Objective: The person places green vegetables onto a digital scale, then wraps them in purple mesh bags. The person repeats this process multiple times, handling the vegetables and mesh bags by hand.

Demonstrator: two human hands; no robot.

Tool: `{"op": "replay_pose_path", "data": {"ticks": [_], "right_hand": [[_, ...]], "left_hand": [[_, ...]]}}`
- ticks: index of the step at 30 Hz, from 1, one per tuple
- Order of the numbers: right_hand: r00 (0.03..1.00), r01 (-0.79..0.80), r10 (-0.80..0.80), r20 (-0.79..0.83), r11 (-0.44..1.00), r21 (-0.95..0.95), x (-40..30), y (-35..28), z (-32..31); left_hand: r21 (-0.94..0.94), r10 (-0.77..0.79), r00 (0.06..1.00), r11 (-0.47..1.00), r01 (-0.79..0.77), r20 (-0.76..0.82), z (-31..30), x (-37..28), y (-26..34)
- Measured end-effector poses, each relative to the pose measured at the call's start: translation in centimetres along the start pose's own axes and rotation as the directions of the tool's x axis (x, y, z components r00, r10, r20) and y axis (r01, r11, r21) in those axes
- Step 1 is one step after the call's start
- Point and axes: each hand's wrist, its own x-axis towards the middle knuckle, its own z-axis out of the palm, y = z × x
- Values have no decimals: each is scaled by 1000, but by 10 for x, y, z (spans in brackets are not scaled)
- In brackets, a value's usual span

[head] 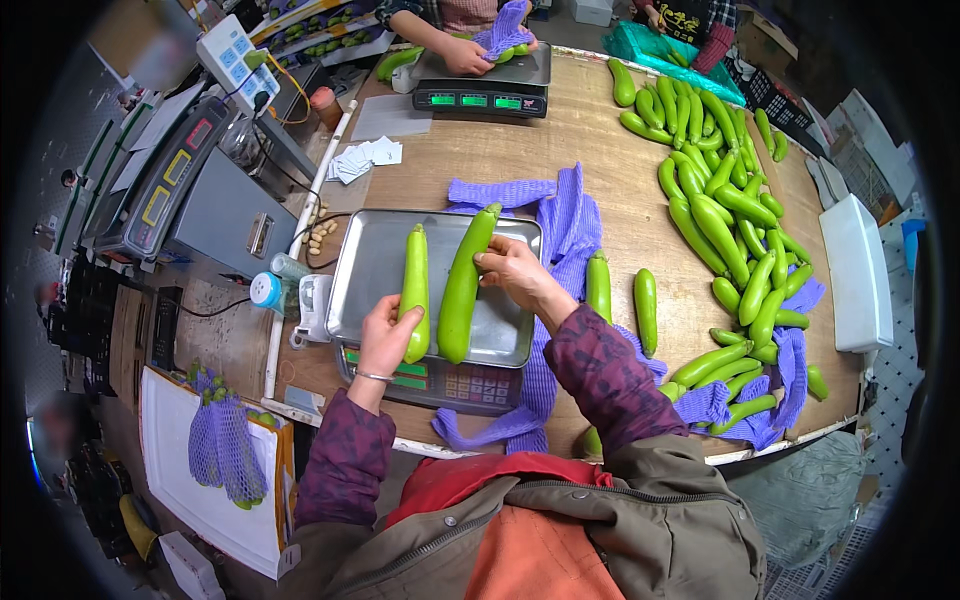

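Over the steel pan [345,300] of a digital weighing scale, my left hand [382,337] grips the lower part of a pale green squash [417,281]. My right hand [517,274] has its thumb and fingers on the upper right side of a longer, brighter squash [461,300]. Both squashes point stem end away from me, side by side with a small gap. Below the pan the scale's keypad and green displays [409,375] partly show. Purple mesh netting [562,217] lies behind the pan and runs down its right side. One squash [598,285] rests on this netting, another [645,311] just right of it.
A large heap of squashes [712,202] covers the table's right side, with more netting [750,412]. Opposite, a person's hands [472,56] hold netted squashes over a second scale [480,94]. Another person stands by a green-lined crate [637,49]. A bottle [268,291] and paper slips [364,157] sit left.
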Motion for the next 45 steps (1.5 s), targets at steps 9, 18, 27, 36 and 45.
{"op": "replay_pose_path", "data": {"ticks": [9,18,27,36,45], "right_hand": [[976,-79,-15,-219,908,-411,-41,-31,41],[936,-65,-189,-296,734,-676,-59,7,31],[875,-57,-387,-292,517,-854,-36,31,41],[836,-65,-441,-327,511,-857,-58,27,49],[861,-60,-347,-371,655,-754,-70,30,46]], "left_hand": [[54,174,984,983,-176,32,11,-9,11],[349,13,998,936,-31,56,-11,11,0],[376,296,952,876,-302,74,33,17,-8],[163,191,978,965,-203,86,44,1,0],[-39,232,972,972,-230,44,56,0,-3]]}}
